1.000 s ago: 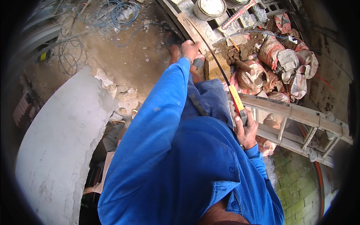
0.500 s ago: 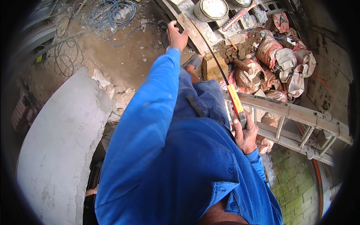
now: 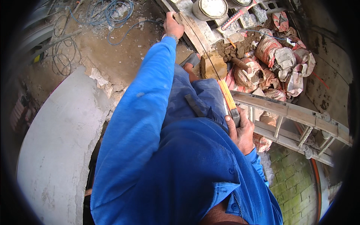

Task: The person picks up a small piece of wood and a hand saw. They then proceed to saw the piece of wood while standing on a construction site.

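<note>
My right hand [image 3: 243,133] is closed round the black grip of what looks like a handsaw [image 3: 227,94], with a yellow body above the grip. Its long, thin dark blade shows nearly edge-on and runs up along a wooden plank [image 3: 195,34]. At the plank's far end, my left hand [image 3: 173,26] is closed at its edge, beside the blade's tip. The left fingertips are partly hidden, so whether they also touch the blade is unclear. A yellowish block [image 3: 213,66] sits below the plank's near end, by my foot.
A paint-type bucket [image 3: 210,9] and a red-and-grey tool [image 3: 237,17] rest on boards ahead. Stacked dirty sacks [image 3: 268,47] lie right, above a ladder [image 3: 288,111]. A broken pale slab [image 3: 56,146] stands left; blue cable [image 3: 118,15] coils on the rubble-strewn ground.
My left hand has gone from spread fingers to closed at the plank's end. The tool in my right hand has swung slightly left, and its blade looks straighter.
</note>
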Demonstrator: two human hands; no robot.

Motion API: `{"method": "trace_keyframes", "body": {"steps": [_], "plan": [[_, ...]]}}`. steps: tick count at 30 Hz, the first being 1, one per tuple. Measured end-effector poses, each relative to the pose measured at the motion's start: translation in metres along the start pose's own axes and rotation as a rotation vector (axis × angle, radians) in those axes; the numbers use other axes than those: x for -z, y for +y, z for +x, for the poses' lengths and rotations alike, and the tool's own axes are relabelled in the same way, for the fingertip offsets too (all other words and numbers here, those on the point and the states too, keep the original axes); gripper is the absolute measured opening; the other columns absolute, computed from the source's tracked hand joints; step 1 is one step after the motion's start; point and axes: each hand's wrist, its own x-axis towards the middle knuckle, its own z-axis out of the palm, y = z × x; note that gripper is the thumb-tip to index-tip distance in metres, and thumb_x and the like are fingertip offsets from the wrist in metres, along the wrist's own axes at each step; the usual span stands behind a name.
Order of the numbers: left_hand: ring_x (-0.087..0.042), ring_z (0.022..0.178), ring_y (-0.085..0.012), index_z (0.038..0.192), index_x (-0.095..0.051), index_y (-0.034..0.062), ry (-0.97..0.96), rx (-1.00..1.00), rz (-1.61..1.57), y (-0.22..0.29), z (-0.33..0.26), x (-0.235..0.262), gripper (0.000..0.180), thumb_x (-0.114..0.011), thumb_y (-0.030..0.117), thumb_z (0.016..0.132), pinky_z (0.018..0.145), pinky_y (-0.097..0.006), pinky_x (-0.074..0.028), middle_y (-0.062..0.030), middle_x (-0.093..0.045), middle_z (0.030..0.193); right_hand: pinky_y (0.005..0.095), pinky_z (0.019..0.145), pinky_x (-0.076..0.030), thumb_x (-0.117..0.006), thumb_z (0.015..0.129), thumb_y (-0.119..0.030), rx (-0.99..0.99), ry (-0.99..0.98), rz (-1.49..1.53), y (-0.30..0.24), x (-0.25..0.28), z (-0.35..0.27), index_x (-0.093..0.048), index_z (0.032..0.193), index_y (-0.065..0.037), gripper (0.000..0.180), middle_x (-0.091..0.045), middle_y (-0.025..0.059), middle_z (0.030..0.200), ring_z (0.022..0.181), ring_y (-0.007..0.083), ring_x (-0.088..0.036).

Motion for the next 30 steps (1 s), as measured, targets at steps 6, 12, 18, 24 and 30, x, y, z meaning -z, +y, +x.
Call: {"method": "trace_keyframes", "body": {"steps": [6,12,18,24,30], "plan": [[-0.066,0.105,-0.0378,0.129,-0.053,0.0133,0.02,-0.084,0.12,-0.001,0.005,-0.001,0.057,-0.073,0.012,0.076,0.096,-0.043,-0.051,-0.0167,-0.07,0.104,0.0429,0.069,-0.054,-0.07,0.095,-0.016,-0.025,-0.04,0.003,-0.023,0.006,0.003,-0.058,0.121,0.001,0.034,-0.068,0.0258,0.088,0.08,0.0416,-0.071],[-0.07,0.1,-0.0314,0.139,-0.042,0.0078,0.003,0.089,-0.214,-0.03,-0.007,0.006,0.06,-0.066,0.006,0.085,0.082,-0.04,-0.058,-0.0182,-0.066,0.111,0.0418,0.074,-0.054,-0.072,0.094,-0.02,0.122,0.031,0.016,-0.005,0.013,-0.005,-0.06,0.123,0.001,0.038,-0.069,0.0236,0.091,0.083,0.039,-0.071],[-0.066,0.1,-0.0391,0.145,-0.03,-0.0041,-0.175,0.517,-1.122,0.04,-0.055,0.094,0.053,-0.038,0.031,0.107,0.087,-0.054,-0.057,-0.0276,-0.054,0.126,0.0379,0.072,-0.054,-0.075,0.092,-0.022,0.208,-0.047,0.069,0.012,0.027,-0.02,-0.063,0.121,0.001,0.039,-0.069,0.0204,0.088,0.078,0.0329,-0.071],[-0.055,0.064,-0.0204,0.114,-0.046,0.0029,-0.462,0.462,-1.183,0.055,-0.054,0.146,0.027,-0.044,0.028,0.106,0.063,-0.042,-0.05,-0.005,-0.051,0.07,0.0345,0.063,-0.052,-0.078,0.089,-0.025,0.286,-0.072,0.133,0.046,0.036,-0.034,-0.067,0.114,0.0,0.037,-0.065,0.0136,0.075,0.064,0.0234,-0.066],[-0.036,0.041,-0.0088,0.093,-0.043,0.0136,-0.687,0.433,-0.47,0.12,-0.199,0.165,0.018,-0.041,0.026,0.106,0.039,-0.029,-0.041,0.0045,-0.036,0.059,0.0347,0.071,-0.054,-0.086,0.077,-0.034,0.509,-0.254,-0.018,0.074,0.149,-0.005,-0.075,0.091,-0.003,0.036,-0.074,0.0091,0.082,0.071,0.0209,-0.07]]}}
